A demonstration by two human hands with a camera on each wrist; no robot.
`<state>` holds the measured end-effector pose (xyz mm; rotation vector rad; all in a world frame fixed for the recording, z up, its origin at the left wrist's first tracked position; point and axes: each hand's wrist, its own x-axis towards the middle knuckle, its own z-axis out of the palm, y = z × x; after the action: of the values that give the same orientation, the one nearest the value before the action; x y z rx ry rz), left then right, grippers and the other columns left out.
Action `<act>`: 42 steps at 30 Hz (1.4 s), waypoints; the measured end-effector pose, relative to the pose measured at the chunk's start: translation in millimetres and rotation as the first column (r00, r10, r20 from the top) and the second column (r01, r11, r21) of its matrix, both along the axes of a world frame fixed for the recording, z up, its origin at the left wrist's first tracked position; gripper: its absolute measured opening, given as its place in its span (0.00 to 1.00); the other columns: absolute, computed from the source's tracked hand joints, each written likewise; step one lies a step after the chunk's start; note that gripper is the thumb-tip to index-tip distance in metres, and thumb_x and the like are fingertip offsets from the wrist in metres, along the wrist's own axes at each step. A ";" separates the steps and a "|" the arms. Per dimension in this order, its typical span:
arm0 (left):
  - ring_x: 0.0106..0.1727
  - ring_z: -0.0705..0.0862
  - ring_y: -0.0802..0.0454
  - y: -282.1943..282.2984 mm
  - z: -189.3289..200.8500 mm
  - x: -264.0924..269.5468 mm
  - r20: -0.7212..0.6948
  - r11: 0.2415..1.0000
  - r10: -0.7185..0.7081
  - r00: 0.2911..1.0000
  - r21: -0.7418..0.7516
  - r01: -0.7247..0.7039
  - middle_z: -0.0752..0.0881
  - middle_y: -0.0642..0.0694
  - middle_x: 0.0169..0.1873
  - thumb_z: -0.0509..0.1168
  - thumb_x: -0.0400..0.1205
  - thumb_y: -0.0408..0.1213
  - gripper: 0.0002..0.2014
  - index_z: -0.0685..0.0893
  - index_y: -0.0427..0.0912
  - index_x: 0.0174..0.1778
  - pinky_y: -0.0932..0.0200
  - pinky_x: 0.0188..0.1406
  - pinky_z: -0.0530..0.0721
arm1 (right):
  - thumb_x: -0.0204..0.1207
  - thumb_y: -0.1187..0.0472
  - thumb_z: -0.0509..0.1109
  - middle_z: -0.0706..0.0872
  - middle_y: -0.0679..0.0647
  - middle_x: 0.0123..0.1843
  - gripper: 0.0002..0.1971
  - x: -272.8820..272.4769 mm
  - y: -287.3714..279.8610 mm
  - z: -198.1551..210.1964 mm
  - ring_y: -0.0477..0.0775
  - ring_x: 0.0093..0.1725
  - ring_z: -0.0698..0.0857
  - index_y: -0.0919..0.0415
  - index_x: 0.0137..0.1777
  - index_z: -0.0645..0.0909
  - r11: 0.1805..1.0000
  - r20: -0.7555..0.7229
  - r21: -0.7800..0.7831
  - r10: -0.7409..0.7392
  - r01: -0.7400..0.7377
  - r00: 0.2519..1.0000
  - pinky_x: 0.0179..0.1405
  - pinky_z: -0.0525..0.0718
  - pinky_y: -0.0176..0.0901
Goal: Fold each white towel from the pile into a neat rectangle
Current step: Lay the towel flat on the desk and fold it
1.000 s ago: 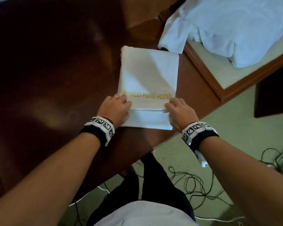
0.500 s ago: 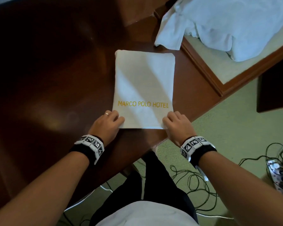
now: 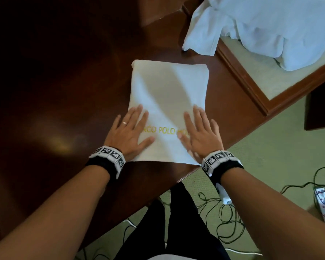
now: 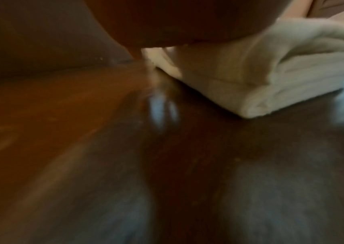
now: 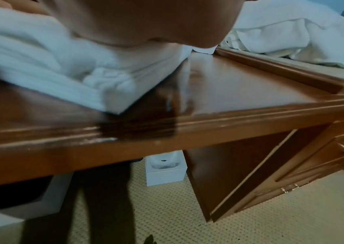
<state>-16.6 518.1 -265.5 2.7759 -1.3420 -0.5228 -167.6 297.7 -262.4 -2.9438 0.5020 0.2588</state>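
A folded white towel (image 3: 169, 91) with gold lettering lies as a rectangle on the dark wooden table (image 3: 64, 91), near its front edge. My left hand (image 3: 131, 128) lies flat on the towel's near left part, fingers straight and spread. My right hand (image 3: 199, 130) lies flat on the near right part, covering the end of the lettering. The left wrist view shows the towel's layered corner (image 4: 260, 92) under my palm. In the right wrist view the towel's near corner (image 5: 95, 85) sits close to the table edge. A pile of white towels (image 3: 261, 25) lies at the back right.
The pile (image 5: 292, 36) spills over a raised wooden ledge (image 3: 251, 79) to the right. The table's front edge (image 5: 166, 132) runs just below the towel. Black cables (image 3: 223, 218) and a white box (image 5: 165, 170) lie on the green carpet, beside my dark trouser legs.
Both hands let go of the towel's near edge, after drawing it toward me over the lower layer, and moved forward onto its top, now lying flat with spread fingers.
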 end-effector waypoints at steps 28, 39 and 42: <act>0.74 0.72 0.35 -34.4 26.2 24.9 -0.117 0.882 0.468 0.876 0.125 -0.455 0.73 0.37 0.75 0.55 0.79 0.72 0.44 0.63 0.40 0.80 0.39 0.69 0.73 | 0.79 0.34 0.60 0.73 0.59 0.70 0.39 31.5 -40.1 22.0 0.66 0.66 0.78 0.58 0.82 0.58 0.909 -0.116 0.194 -0.353 0.370 0.928 0.61 0.77 0.62; 0.66 0.83 0.37 -37.2 41.5 -8.3 -0.515 0.704 0.621 0.592 0.033 -0.710 0.86 0.37 0.63 0.79 0.66 0.62 0.39 0.82 0.37 0.65 0.50 0.57 0.82 | 0.72 0.45 0.76 0.85 0.60 0.64 0.28 7.9 -6.3 44.2 0.65 0.64 0.83 0.62 0.65 0.79 0.476 -0.317 0.538 -0.650 0.696 0.690 0.63 0.82 0.54; 0.68 0.81 0.36 -54.6 68.6 -17.4 -0.509 0.712 0.589 0.628 -0.039 -0.701 0.83 0.35 0.65 0.77 0.75 0.51 0.30 0.77 0.35 0.65 0.48 0.61 0.81 | 0.75 0.47 0.73 0.83 0.61 0.65 0.24 5.1 -15.0 71.8 0.66 0.62 0.83 0.60 0.64 0.74 0.448 -0.283 0.555 -0.690 0.701 0.666 0.64 0.81 0.57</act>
<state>-34.0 463.4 -197.0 2.4443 -0.2199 -0.8259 -162.5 282.7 -190.6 -1.8579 1.2905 0.2677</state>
